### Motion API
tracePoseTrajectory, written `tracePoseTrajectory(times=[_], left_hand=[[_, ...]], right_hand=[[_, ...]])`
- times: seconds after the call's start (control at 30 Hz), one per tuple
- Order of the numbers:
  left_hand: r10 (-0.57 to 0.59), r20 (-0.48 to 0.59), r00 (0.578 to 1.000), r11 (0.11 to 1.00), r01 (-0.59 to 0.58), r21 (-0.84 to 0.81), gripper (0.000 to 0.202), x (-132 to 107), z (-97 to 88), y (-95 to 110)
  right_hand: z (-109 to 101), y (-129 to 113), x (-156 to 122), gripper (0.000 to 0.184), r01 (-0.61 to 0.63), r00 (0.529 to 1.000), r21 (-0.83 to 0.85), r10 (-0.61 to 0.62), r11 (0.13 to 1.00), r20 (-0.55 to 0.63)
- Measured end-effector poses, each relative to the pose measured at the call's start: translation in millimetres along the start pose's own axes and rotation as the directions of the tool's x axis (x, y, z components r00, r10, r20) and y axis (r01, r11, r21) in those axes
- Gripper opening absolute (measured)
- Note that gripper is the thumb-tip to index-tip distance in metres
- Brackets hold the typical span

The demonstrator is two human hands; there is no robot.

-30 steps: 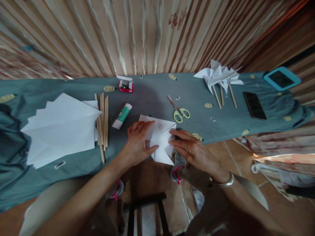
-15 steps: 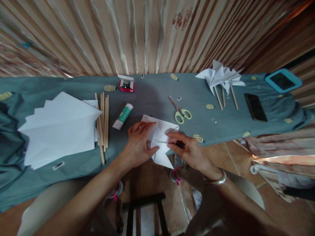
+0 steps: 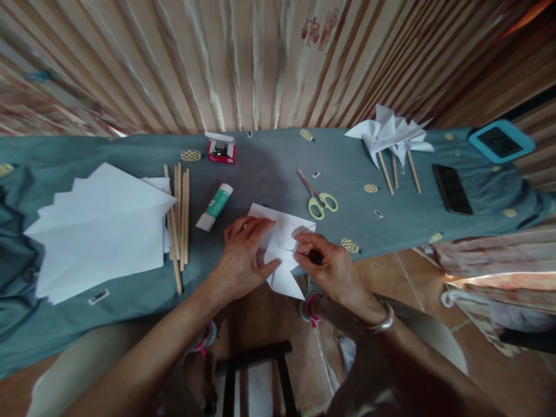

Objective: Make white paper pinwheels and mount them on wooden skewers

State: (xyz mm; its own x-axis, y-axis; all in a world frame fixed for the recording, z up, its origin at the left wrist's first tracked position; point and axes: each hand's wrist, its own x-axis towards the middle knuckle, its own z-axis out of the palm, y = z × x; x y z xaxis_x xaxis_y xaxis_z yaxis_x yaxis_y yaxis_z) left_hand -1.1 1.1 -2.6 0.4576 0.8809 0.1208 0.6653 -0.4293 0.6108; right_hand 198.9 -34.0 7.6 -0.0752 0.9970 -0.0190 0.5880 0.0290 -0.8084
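A white square of paper (image 3: 280,277) with cut slits lies at the table's front edge, its lower corner hanging over. My left hand (image 3: 245,252) holds it from the left, fingers curved over the top side and thumb on the paper. At the right side, my right hand (image 3: 328,260) is closed, thumb and fingertips pinching the paper beside a slit. Thin dark lines run from the slits toward those fingertips; the inside of the pinch is hidden. Green-handled scissors (image 3: 320,202) lie just beyond the paper. Left of it is a glue stick (image 3: 216,205).
Fanned white paper sheets (image 3: 102,229) and several wooden sticks (image 3: 185,217) lie on the left. A small red box (image 3: 222,152) stands open at the back. Paper pinwheels (image 3: 386,136) on sticks, a phone (image 3: 452,189) and a blue-framed device (image 3: 501,142) are on the right.
Both hands stay on the paper almost unmoved. The right fingers have shifted very slightly along the slit. The view has turned a little.
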Motion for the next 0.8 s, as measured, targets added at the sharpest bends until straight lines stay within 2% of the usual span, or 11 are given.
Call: tracePoseTrajectory(times=[0.47, 0.63, 0.8], left_hand=[[0.027, -0.009, 1.000, 0.999, -0.028, -0.023, 0.055, -1, -1.5, 0], [0.144, -0.071, 0.987, 0.989, -0.146, -0.028, 0.025, -5, -7.4, 4], [0.244, -0.079, 0.966, 0.969, -0.240, 0.065, 0.026, -9, -8.6, 10]], right_hand=[[3, 0, 2, 0.026, -0.011, 1.000, -0.026, 0.010, 1.000, -0.011], [3, -1, 2, 0.026, -0.003, 1.000, -0.041, 0.002, 0.999, -0.022], [3, -3, 3, 0.027, -0.003, 1.000, -0.070, 0.002, 0.998, -0.016]])
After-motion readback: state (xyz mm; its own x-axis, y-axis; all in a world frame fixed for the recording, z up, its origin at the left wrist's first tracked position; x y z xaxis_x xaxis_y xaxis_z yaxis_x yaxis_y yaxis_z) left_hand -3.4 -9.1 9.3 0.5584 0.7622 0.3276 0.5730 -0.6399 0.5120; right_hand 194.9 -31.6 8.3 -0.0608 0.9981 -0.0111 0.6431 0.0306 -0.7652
